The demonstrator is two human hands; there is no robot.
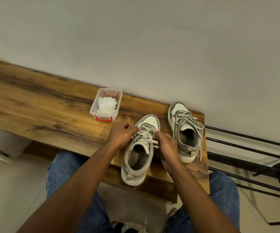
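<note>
Bottom edge: a white, black and red item (130, 228), cut off by the frame and not identifiable; blue jeans (63, 175) cover both knees. Both forearms reach onto the right end of a wooden bench (51, 106). Near sneaker (132, 175): grey and white, upright on the bench's near right part, toe pointing far, heel at the near edge. Left hand (121, 136): fingers curled, pinching the laces (146, 137) left of the tongue. Right hand (168, 148): likewise curled, pinching them on the right, its palm and lower fingers hidden against the shoe's side. Which strand each hand holds cannot be made out. Second sneaker (184, 132): just right and farther, laces loose, one end trailing toward the near side. Clear plastic box (93, 109): red clips, holds crumpled white tissue (106, 105), stands left of the shoes on the far side. Black metal rack (253, 157): at right, partly out of frame. Plain wall (135, 39) behind.
</note>
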